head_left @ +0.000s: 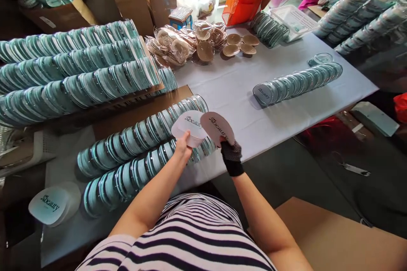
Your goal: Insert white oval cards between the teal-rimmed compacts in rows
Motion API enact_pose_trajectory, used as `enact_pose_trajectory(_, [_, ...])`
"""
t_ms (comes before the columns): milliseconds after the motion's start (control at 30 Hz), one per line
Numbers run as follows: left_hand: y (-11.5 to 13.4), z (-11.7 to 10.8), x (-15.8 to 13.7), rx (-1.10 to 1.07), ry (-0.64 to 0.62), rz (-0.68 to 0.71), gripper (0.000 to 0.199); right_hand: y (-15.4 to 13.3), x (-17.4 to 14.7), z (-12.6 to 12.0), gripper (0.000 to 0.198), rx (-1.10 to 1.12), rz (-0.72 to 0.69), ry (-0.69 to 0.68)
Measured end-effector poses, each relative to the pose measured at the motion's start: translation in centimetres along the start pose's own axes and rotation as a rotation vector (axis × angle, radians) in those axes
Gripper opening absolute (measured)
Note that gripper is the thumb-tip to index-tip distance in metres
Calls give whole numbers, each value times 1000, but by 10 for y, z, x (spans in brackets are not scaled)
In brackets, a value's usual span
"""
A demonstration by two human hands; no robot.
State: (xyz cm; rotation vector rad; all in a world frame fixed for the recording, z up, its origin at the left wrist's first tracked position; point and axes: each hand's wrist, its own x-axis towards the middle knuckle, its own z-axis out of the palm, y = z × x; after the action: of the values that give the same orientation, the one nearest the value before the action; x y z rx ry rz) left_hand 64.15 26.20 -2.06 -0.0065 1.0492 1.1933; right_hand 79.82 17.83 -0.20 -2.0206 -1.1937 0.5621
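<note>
My bare left hand (183, 147) is closed on a small stack of rounded white cards (188, 125) with black "beauty" lettering. A fingerless-looking dark glove covers my right hand (231, 156), which grips a similar pinkish, shaded card (218, 125) by its lower edge. The two cards meet or overlap slightly in front of my body. Just beneath and to the left, two long rows of clear-wrapped teal round packs (136, 137) lie on the table. Another pile of printed cards (51, 205) rests at the lower left.
A row of wrapped packs (299, 84) lies right of centre on the white table (235, 80). Behind are tan oval pieces (233, 39), bagged pieces (173, 46) and a white basket (294, 21). Stacked rows (73, 78) fill the left. Two people work at the far side.
</note>
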Motion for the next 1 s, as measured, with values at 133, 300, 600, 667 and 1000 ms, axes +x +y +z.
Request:
enact_pose_trajectory(133, [17,-2,16,-72,135,-94,31,45,-51,-33,50,-208,-54,-80])
enact_pose_trajectory(300, [16,-11,24,-94,123,-141,35,50,-90,-22,41,-526,-108,-361])
enact_pose_trajectory(600, [15,-9,22,-52,131,-120,33,3,-36,31,36,-733,23,-586])
enact_pose_trajectory(667, [13,-9,24,-40,131,-115,32,4,-37,29,36,-716,2,-543])
enact_pose_trajectory(1000, [9,-16,27,-29,94,-111,25,17,-27,67,24,-521,-9,-586])
